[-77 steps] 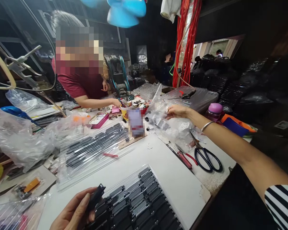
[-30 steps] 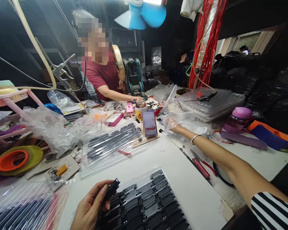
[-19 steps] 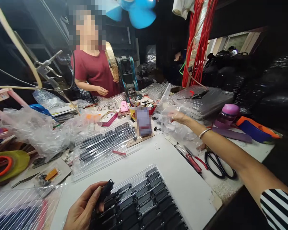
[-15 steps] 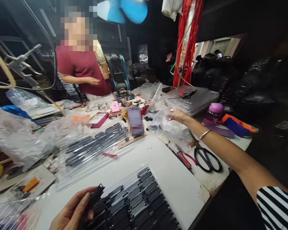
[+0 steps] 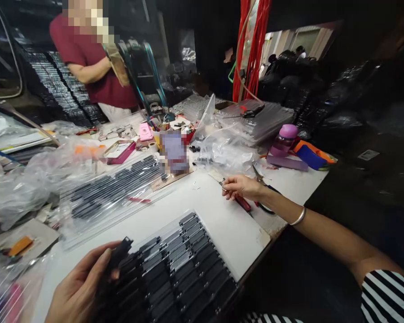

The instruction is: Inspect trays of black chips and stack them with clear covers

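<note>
Between the thumb and fingers of my left hand is a small black rectangular part, held over the near left corner of a clear tray. Rows of similar black parts fill much of that tray, some showing pale toothed edges. My right hand is closed in a pinch above the white tabletop; whatever lies in its fingertips is too small to make out. Below that hand lies a red-handled screwdriver, partly covered. Black-handled scissors lie behind the wrist, also partly hidden.
A second clear tray of dark strips lies at the left, with a red strip on it. Crumpled plastic bags sit at the back. Farther right are a purple bottle and an orange-blue case. Behind the table stands a person.
My right hand has left the plastic bag and come nearer, over the screwdriver. My left hand still holds the black part. The view has shifted, and the other person's arm is now raised higher.
</note>
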A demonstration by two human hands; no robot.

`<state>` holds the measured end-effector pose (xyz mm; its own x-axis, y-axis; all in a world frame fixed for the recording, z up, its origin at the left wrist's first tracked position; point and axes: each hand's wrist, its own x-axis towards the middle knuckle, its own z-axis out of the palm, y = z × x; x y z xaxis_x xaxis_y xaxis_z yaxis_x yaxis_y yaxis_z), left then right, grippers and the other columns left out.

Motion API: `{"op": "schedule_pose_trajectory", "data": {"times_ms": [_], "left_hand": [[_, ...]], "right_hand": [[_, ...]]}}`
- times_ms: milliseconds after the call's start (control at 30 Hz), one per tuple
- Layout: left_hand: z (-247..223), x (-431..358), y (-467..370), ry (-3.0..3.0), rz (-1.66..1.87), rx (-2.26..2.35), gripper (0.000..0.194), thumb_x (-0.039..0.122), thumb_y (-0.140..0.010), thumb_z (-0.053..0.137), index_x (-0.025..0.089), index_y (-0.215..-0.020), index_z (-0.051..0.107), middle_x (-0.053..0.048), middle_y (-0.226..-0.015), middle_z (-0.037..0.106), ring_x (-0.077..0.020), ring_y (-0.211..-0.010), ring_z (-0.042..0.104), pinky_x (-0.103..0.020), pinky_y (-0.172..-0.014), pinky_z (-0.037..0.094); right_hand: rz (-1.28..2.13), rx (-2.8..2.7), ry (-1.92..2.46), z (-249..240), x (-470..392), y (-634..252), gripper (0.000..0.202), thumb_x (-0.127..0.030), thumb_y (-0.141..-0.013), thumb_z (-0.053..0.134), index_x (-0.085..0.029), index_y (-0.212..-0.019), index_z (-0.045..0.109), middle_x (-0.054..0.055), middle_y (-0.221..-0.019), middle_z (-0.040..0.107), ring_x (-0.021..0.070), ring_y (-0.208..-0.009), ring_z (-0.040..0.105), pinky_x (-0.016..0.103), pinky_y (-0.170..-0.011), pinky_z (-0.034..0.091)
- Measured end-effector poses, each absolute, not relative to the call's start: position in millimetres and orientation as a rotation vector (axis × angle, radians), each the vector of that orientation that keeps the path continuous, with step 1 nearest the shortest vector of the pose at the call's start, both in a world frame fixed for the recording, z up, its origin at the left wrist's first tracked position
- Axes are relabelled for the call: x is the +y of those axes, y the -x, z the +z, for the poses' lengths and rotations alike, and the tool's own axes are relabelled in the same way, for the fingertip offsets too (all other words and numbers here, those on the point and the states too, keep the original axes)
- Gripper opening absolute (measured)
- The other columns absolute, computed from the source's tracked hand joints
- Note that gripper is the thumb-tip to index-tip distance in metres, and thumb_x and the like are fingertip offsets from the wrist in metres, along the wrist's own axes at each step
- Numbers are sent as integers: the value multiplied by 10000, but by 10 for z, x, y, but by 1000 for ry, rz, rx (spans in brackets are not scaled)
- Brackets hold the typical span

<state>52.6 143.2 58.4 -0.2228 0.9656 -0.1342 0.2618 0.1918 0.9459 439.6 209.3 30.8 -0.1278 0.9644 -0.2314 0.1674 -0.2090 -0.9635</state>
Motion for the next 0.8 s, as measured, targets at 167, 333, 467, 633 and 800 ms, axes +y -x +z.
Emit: {"op": "schedule_pose_trajectory", "data": {"times_ms": [167, 333, 467, 633, 800], "left_hand": [[573, 1502, -438, -1232, 952, 1684, 537, 625, -609, 690, 223, -964, 678, 13, -568, 618, -143, -556, 531, -193, -492, 427], [484, 1513, -356, -1227, 899, 1696, 552, 640, -644, 659, 236, -1020, 650, 19, -573, 618, -141, -561, 517, -194, -488, 398], [510, 1506, -382, -1271, 903, 1693, 547, 644, -658, 644, 225, -1008, 658, 15, -565, 617, -140, -564, 519, -196, -496, 396], [539, 1503, -429, -1226, 928, 1683, 547, 629, -636, 676, 203, -979, 673, 13, -533, 603, -128, -542, 511, -181, -492, 406], [530, 1504, -422, -969, 997, 1510, 514, 501, -584, 789, 196, -982, 681, 0, -632, 647, -113, -597, 556, -148, -549, 457]], "right_hand": [[1335, -1446, 1496, 122, 2129, -3982, 159, -227, -884, 602, -116, -769, 599, -53, -614, 582, 55, -480, 542, 171, -441, 452], [1263, -1463, 1534, 88, 2171, -3997, 175, -271, -918, 553, -114, -865, 612, -25, -703, 615, 72, -540, 587, 213, -511, 518], [1207, -1488, 1556, 68, 2135, -4080, 155, -237, -931, 514, -114, -919, 607, -1, -747, 635, 88, -574, 618, 233, -540, 539], [1011, -1652, 1617, 93, 2086, -4037, 157, -99, -851, 494, -127, -891, 644, 3, -659, 613, 101, -515, 585, 245, -530, 507], [689, -1874, 1602, 263, 1959, -4074, 160, -79, -775, 550, -181, -792, 672, 38, -869, 658, 149, -790, 604, 279, -770, 463]]}}
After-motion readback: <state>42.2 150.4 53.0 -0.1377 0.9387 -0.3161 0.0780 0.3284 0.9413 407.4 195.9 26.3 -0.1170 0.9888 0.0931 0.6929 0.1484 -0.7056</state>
